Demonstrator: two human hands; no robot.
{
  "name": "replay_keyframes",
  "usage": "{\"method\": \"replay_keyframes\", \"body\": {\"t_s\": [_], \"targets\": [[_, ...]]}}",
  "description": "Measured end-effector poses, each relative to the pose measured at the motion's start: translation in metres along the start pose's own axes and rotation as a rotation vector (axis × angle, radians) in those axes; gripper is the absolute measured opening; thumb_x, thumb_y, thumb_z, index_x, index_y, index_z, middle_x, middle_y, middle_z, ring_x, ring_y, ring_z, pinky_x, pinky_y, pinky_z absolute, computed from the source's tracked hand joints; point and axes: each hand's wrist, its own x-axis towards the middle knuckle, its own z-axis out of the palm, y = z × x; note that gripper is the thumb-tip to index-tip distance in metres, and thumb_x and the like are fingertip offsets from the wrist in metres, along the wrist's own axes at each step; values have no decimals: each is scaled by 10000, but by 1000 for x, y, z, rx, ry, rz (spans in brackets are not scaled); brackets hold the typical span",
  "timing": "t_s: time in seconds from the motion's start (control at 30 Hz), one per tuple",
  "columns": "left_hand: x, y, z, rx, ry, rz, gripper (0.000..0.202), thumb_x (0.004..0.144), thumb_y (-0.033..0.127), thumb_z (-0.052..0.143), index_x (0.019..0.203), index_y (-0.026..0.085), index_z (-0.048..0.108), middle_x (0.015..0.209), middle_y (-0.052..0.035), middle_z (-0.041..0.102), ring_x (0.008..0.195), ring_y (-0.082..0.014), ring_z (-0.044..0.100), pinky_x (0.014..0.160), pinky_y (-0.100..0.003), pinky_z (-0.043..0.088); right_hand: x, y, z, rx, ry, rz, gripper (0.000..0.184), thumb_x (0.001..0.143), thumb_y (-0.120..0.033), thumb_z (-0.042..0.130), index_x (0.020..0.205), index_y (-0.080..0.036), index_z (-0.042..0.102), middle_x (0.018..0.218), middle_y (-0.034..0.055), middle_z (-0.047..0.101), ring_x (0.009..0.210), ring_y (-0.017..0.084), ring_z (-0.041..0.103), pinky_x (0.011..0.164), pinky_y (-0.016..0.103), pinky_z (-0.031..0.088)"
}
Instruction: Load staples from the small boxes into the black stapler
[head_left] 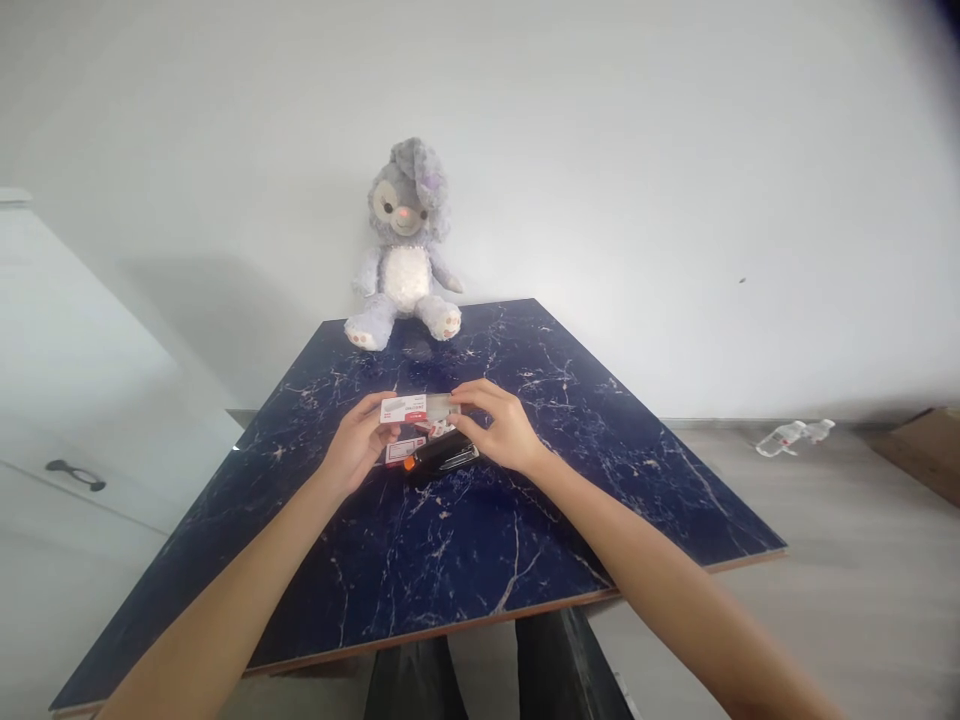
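My left hand [354, 440] pinches one end of a small white-and-red box [403, 409], raised a little above the table. At its right end a pale, see-through-looking section [441, 406] sticks out, and the fingers of my right hand [501, 425] close on that section. Below lies a black stapler-like object [442, 455] with an orange spot at its left end and a metal strip. Another white-and-red box [405, 451] rests beside it, close to my left fingertips. Some more red-and-white pieces show between my hands, too small to make out.
The dark blue marbled table [480, 560] has its front edge near my legs. A grey plush toy [406, 260] sits at the back against the wall. To the left stands a white cabinet [82, 400]; clear plastic bottles [791, 436] and a cardboard box [919, 455] are on the floor at right.
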Motion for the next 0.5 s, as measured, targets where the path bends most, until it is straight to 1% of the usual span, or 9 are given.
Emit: {"method": "replay_keyframes", "body": {"t_s": [0.1,0.2,0.33,0.5], "targets": [[1,-1,-1,3,10,-5,308,762,339,771,1028,218,673,825,-18,700,616,-108,593,579,-234,492,-1,2,-2,-58,-39,-36,227,943,-259,556,1125,-207,682,1166,104,622,1071,218,611,947,398,534],[-2,-2,1,14,-19,-25,293,772,354,760,1012,216,664,866,-29,703,654,-125,613,606,-253,510,-3,4,-1,-169,-74,-50,248,935,-265,554,1140,-211,684,1189,112,596,1069,237,585,922,414,533],[-6,-1,7,11,-69,-27,252,771,362,755,936,212,637,912,-33,702,746,-160,645,635,-269,513,-4,4,1,-273,-77,-32,201,946,-245,535,1051,-208,702,1189,113,593,1051,246,562,920,419,513],[-8,2,11,-5,-83,-44,257,762,361,764,919,211,628,890,-37,702,784,-181,652,619,-264,503,-2,1,1,-281,-99,-15,136,932,-189,538,972,-181,667,1167,113,598,1041,239,552,940,410,485]]}}
